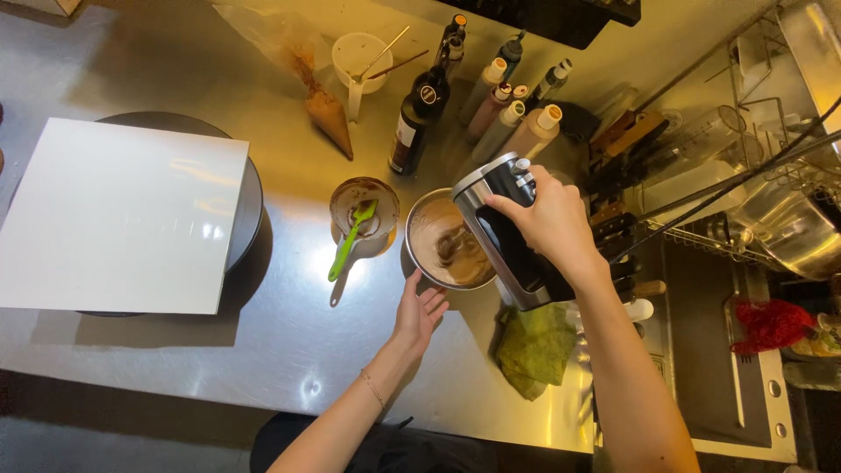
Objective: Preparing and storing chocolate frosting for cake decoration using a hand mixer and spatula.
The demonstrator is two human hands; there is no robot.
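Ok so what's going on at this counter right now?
A person stands at a steel counter working a stand mixer. Their right hand rests on top of the mixer head, while the left hand touches the rim of the metal mixing bowl, which holds a brown batter. Beside it sits a smaller saucepan with a green spatula in it. A white square board lies on a turntable to the left.

The beater in the mixing bowl [445, 250] is blurred, the bowl's right side is hidden behind the stand mixer [508, 229], and the metal pot [793, 229] is cut off by the right edge.
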